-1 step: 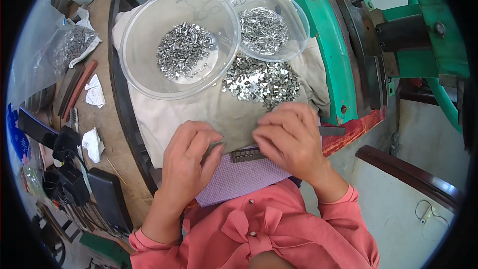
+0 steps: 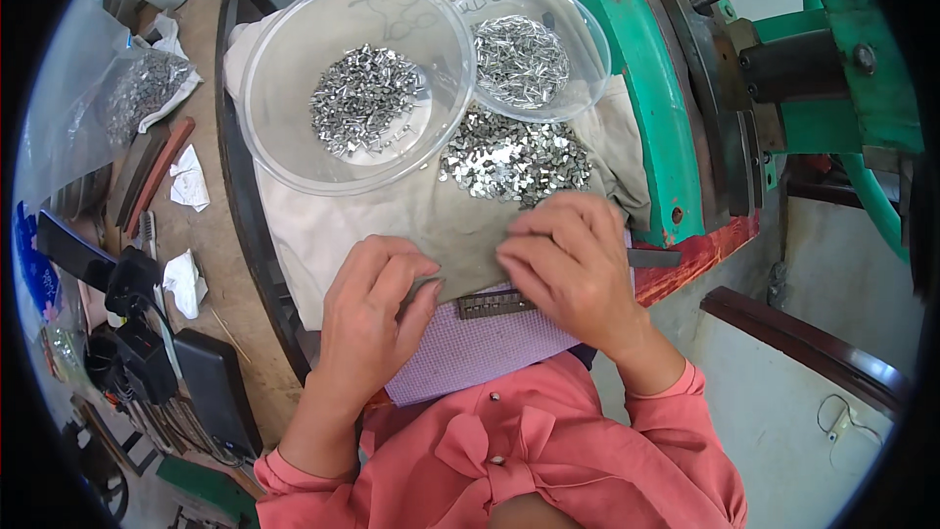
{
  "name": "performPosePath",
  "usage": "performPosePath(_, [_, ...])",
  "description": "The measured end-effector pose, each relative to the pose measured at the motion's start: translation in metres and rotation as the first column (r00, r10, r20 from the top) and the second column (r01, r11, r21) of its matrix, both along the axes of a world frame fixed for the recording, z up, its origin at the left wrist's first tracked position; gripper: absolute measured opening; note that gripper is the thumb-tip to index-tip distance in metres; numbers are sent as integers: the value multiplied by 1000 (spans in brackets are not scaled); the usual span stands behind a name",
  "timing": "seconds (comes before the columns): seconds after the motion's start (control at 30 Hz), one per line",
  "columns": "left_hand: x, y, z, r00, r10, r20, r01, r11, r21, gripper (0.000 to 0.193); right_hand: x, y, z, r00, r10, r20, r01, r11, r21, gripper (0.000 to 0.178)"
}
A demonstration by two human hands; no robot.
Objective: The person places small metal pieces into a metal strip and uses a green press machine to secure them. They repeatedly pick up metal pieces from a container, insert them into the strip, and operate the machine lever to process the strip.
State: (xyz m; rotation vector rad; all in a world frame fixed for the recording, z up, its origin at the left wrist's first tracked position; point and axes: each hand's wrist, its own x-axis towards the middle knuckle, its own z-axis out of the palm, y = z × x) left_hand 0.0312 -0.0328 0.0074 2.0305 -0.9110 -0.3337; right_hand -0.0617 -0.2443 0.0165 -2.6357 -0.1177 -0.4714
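Note:
A small dark metal block with a row of slots (image 2: 497,305) lies on a purple woven mat (image 2: 470,351) in front of me. To the left of it hovers my left hand (image 2: 377,299), fingers curled, with a gap between thumb and forefinger and nothing visible there. My right hand (image 2: 578,269) is just right of the block and covers its surroundings. Its fingers are bent together, and whatever the tips hold is hidden. Beyond the hands, a heap of small flat metal pieces (image 2: 514,162) lies on a beige cloth (image 2: 323,235).
A large clear tub (image 2: 269,127) and a smaller clear bowl (image 2: 592,69) hold small metal parts. At right stands a green machine (image 2: 656,127) on a red base (image 2: 705,255). A wooden bench (image 2: 235,264) at left carries reddish bars (image 2: 162,176), crumpled tissue (image 2: 183,284) and a black device (image 2: 217,392).
My right hand has shifted slightly up and away from the slotted block, so more of the block's right end shows. My left hand has barely moved.

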Motion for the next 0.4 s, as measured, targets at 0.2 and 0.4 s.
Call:
performPosePath(0.2, [0,-3,-5,999,32,-29,-33,999,-28,23,-2,-14,-5,999,-32,-20,34,995,95,22])
performPosePath(0.4, [-2,-11,0,991,-135,5,135,990,-47,25,-3,-12,-3,999,-12,-46,18,994,111,20])
